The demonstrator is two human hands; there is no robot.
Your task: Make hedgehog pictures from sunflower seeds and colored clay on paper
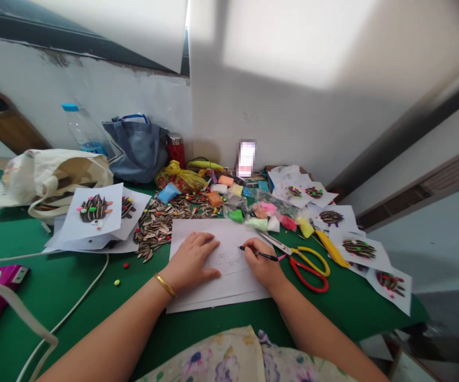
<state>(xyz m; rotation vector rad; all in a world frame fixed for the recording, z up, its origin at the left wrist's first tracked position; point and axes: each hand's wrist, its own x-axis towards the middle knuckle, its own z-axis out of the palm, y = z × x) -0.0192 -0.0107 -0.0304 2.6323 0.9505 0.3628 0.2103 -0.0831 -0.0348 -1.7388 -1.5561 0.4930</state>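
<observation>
White sheets of paper (197,297) lie stacked in front of me on the green table. A small line drawing (228,257) of an animal-like outline shows on the top sheet. My left hand (193,260) rests flat on the paper's left side, fingers stretched out. In my right hand (263,265) a black pen (267,256) is gripped, its tip on or just above the paper at the drawing's upper right. Right beside that hand lie scissors (299,254) with one yellow and one red handle.
Striped sunflower seeds (156,223) are heaped behind the paper. Colourful clay packets (267,209) lie to their right, near a yellow utility knife (333,248). Seed-decorated cards (94,212) lie on both sides. A white cable (82,297) and magenta device (2,292) are at left.
</observation>
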